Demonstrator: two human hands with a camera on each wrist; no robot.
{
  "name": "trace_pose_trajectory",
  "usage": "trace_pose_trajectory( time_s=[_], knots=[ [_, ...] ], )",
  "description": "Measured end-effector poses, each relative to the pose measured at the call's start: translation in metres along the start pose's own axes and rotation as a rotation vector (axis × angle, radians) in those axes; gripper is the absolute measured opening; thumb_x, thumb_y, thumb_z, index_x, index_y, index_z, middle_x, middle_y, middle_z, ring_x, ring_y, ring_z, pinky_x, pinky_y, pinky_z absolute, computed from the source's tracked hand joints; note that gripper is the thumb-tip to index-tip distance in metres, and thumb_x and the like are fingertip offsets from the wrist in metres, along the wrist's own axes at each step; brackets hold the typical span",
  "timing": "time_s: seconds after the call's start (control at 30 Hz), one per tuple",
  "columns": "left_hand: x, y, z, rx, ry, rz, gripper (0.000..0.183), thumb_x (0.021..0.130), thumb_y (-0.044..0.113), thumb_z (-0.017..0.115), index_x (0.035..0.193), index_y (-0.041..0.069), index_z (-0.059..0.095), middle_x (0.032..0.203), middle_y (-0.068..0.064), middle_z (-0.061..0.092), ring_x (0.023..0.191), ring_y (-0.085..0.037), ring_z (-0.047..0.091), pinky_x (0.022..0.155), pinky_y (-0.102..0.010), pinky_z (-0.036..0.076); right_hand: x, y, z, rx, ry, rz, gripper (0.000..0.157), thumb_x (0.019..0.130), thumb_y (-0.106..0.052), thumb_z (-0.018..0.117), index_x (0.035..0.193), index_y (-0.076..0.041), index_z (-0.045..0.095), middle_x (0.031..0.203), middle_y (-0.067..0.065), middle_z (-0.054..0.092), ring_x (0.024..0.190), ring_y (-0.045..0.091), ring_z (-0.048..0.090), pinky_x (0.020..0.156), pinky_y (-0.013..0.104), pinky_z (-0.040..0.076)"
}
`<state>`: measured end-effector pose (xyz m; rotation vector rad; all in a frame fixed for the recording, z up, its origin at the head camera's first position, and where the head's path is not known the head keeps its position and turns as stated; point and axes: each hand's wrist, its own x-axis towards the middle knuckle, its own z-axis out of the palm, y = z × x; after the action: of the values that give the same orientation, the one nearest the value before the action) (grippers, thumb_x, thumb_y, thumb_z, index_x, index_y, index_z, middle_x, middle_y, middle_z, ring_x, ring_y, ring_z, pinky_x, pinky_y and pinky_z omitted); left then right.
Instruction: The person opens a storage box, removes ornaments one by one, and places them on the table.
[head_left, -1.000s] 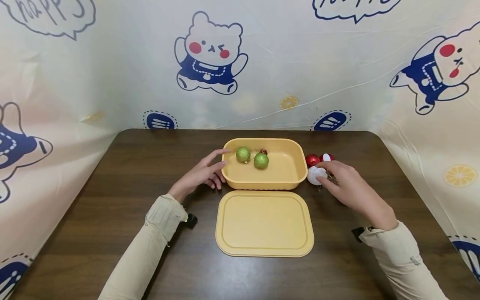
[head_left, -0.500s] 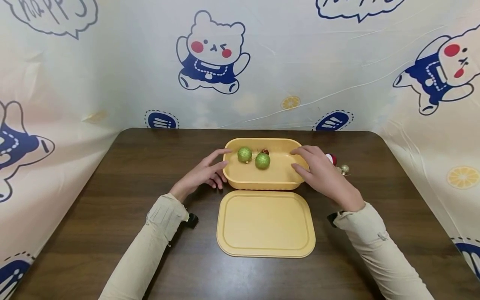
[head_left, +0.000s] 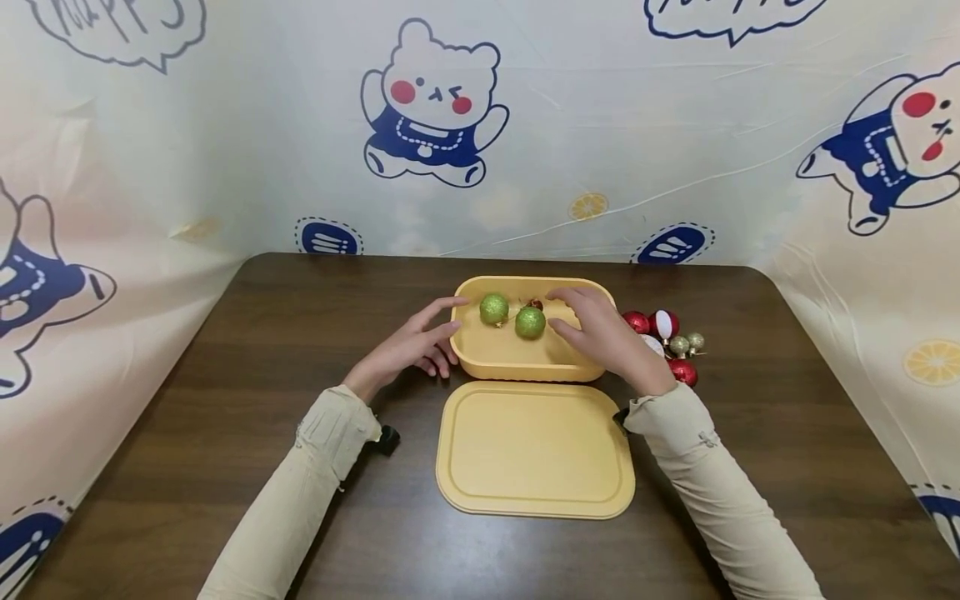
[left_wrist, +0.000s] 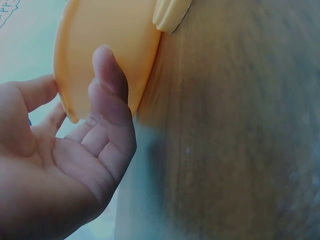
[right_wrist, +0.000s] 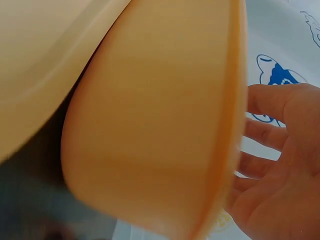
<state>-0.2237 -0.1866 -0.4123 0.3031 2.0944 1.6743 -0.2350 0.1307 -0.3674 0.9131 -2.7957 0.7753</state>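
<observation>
A yellow plastic box (head_left: 525,372) stands on the table, with two green glitter baubles (head_left: 530,323) and a small dark red ornament (head_left: 536,305) inside. My left hand (head_left: 408,343) touches its left rim with thumb and index finger, while the other fingers bend loosely beside the outer wall. Over the right half of the box reaches my right hand (head_left: 603,333), thumb and fingers apart near the green bauble, with bare box floor showing between them. In the right wrist view the box wall (right_wrist: 155,115) hides the fingertips.
A flat yellow lid (head_left: 536,450) lies in front of the box. Right of the box sit red baubles (head_left: 682,372), a white bauble (head_left: 654,344), a red-and-white ornament (head_left: 664,324) and small gold baubles (head_left: 696,342). A printed cloth (head_left: 525,208) hangs behind the table.
My right hand has moved left from the white bauble, across the right rim, to the middle of the box. The pile of ornaments is uncovered again. My left hand stays at the left rim.
</observation>
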Motion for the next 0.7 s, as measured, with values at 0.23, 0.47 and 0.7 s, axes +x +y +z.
trace_pose_trajectory(
  time_s=[0.23, 0.47, 0.7],
  knots=[
    [0.003, -0.002, 0.001, 0.0, 0.006, -0.01, 0.047, 0.105, 0.04, 0.05, 0.15, 0.042, 0.035, 0.087, -0.025, 0.066, 0.062, -0.03, 0.067, 0.054, -0.035, 0.053, 0.015, -0.001, 0.018, 0.038, -0.007, -0.025, 0.036, 0.095, -0.011, 0.067, 0.128, -0.002, 0.061, 0.127, 0.018, 0.063, 0.12, 0.036, 0.057, 0.103, 0.05, 0.043],
    [0.005, -0.001, 0.0, -0.001, 0.014, -0.025, 0.046, 0.105, 0.04, 0.05, 0.148, 0.044, 0.037, 0.088, -0.026, 0.066, 0.061, -0.03, 0.066, 0.053, -0.034, 0.053, 0.017, 0.002, 0.034, 0.016, -0.085, 0.007, 0.047, 0.093, -0.016, 0.071, 0.136, -0.003, 0.057, 0.138, 0.017, 0.056, 0.129, 0.035, 0.05, 0.107, 0.05, 0.041],
    [0.004, 0.001, 0.001, 0.0, 0.011, -0.022, 0.047, 0.105, 0.039, 0.05, 0.15, 0.042, 0.035, 0.088, -0.027, 0.065, 0.061, -0.03, 0.066, 0.053, -0.034, 0.052, 0.014, 0.005, 0.037, 0.044, -0.081, 0.032, 0.043, 0.091, -0.015, 0.074, 0.131, -0.008, 0.059, 0.129, 0.015, 0.059, 0.114, 0.03, 0.057, 0.096, 0.048, 0.048]
  ],
)
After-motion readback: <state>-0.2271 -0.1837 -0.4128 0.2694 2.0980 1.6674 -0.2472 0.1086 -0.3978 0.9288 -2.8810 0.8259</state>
